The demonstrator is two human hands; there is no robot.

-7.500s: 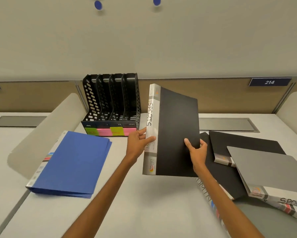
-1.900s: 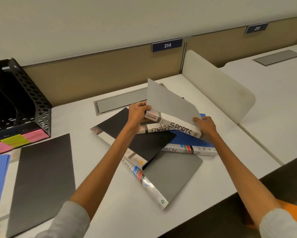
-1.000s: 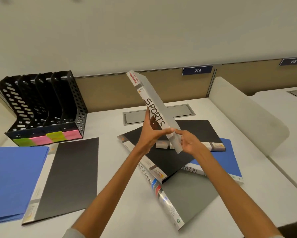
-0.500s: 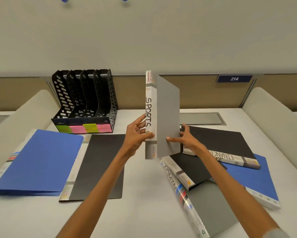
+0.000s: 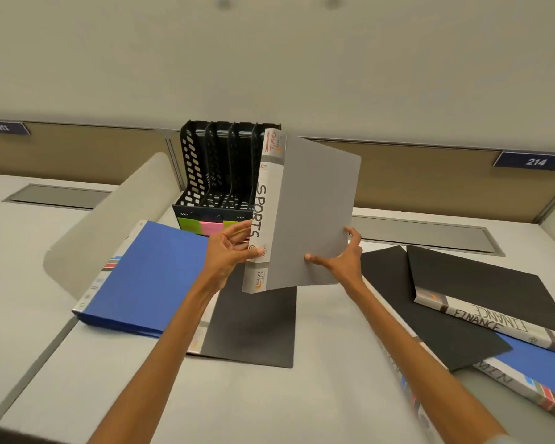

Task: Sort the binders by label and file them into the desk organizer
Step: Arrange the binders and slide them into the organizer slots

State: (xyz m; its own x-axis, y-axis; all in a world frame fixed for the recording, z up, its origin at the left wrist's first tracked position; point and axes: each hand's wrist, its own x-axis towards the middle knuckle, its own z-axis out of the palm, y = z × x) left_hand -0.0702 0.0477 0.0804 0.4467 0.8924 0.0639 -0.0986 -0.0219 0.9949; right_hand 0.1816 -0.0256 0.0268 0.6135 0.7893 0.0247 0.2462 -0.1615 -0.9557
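Since half a second ago: grey SPORTS binder point(image 5: 311, 213) carried left and back, now upright in front of the black desk organizer's point(image 5: 218, 168) right-hand slots, held clear of the white surface point(image 5: 269, 402) and hiding the rightmost slot. Spreads wide below, that surface, with a curved pale divider point(image 5: 109, 225) on the left and a tan partition along the back bearing a blue plate marked 214 point(image 5: 535, 161). Lies flat at left, a blue binder point(image 5: 148, 277), overlapping the spine edge of a black binder point(image 5: 253, 328) that rests directly beneath the raised grey one. Sits loose at right, well apart from the organizer, a pile: two black binders point(image 5: 462, 315), one with FINANCE on its spine, over another blue binder point(image 5: 535, 363) and a striped spine reading partly "MIN". Stands at the back edge with four perforated slots, all seen empty, and green and pink sticky labels point(image 5: 202, 226) across the front base. Closed on the lower spine, the left hand's point(image 5: 228, 251) grip, thumb across the white label strip and fingers behind. Pinches the grey cover's lower right area, the right hand's point(image 5: 343, 257) grip, forefinger stretched flat over the front face and thumb hooked round the free edge. Not yet inside any slot, the binder.
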